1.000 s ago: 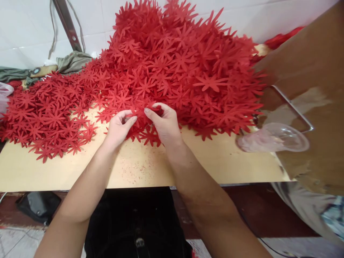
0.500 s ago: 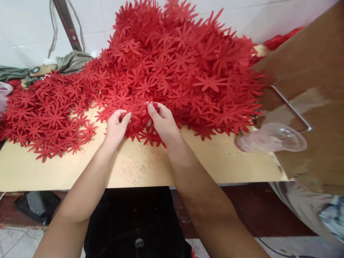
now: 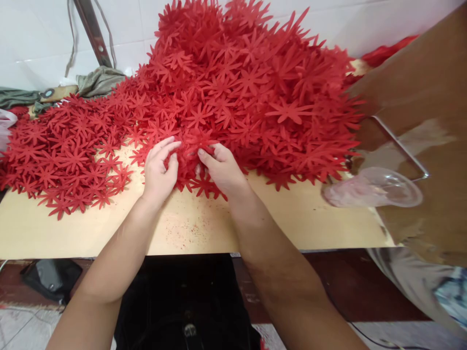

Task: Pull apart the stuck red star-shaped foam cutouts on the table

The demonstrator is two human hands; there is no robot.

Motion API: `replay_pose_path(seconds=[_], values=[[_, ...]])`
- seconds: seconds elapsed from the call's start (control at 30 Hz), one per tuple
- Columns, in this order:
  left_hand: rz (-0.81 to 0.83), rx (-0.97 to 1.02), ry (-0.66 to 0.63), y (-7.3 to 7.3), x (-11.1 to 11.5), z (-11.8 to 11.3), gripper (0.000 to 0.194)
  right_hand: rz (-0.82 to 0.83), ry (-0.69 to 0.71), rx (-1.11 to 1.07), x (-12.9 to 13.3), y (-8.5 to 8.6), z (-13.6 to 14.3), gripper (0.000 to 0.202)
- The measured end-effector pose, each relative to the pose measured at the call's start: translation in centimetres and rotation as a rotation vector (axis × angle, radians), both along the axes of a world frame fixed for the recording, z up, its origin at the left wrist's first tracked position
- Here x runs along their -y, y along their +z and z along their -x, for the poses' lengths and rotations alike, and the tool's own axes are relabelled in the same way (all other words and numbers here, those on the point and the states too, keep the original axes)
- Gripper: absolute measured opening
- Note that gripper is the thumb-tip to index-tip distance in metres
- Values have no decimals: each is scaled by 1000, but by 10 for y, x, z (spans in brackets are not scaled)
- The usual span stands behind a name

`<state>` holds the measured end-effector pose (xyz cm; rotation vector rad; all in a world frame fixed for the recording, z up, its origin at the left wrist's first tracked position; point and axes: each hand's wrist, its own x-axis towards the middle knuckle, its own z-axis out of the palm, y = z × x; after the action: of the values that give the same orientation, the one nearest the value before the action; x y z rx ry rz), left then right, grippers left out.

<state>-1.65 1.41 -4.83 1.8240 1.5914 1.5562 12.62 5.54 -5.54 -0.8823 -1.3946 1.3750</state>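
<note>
A tall heap of red flower-shaped cutouts (image 3: 251, 80) with long narrow petals covers the back of the pale tabletop (image 3: 292, 218). At its front edge, my left hand (image 3: 160, 167) has its fingers and thumb apart, close to the cutouts, with nothing visibly gripped. Just to the right, my right hand (image 3: 222, 167) pinches a red flower cutout (image 3: 199, 139) between thumb and fingers. Which petals belong to the held piece is hard to separate from the red behind it. A lower spread of the same cutouts (image 3: 73, 155) lies to the left.
A clear plastic cup (image 3: 375, 188) lies on its side at the right, beside a brown board (image 3: 416, 131) with a bent metal rod (image 3: 399, 146). Grey-green cloth (image 3: 98, 81) lies at the back left by the tiled wall. Red crumbs dot the tabletop near the front.
My left hand has opened from a pinch and its fingers have spread. My right hand still pinches, slightly lower. The view has shifted a little.
</note>
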Motion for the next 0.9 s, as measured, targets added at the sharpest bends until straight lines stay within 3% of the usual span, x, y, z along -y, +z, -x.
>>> replay_pose_path(seconds=[0.13,0.23,0.3,0.47,0.57,0.73,0.8,0.9], values=[[50,148,-114,0,0,-7,26,-23,-43,44,3,2,2,48],[159,356,-179,-1,0,-13,34,-73,-86,103,6,5,4,50],[215,471,-194,1,0,-14,28,-97,-62,118,8,5,6,47],[194,557,-15,2,-7,-5,18,-97,47,56,9,6,2,41],[161,481,92,-7,-14,4,10,-56,68,8,9,8,-3,44],[-49,138,225,-16,-14,14,43,45,107,-70,7,10,-5,34],[-118,51,215,-11,-8,13,39,75,108,-83,6,9,-4,26],[-154,-23,100,1,0,6,24,62,77,-54,3,8,-3,20]])
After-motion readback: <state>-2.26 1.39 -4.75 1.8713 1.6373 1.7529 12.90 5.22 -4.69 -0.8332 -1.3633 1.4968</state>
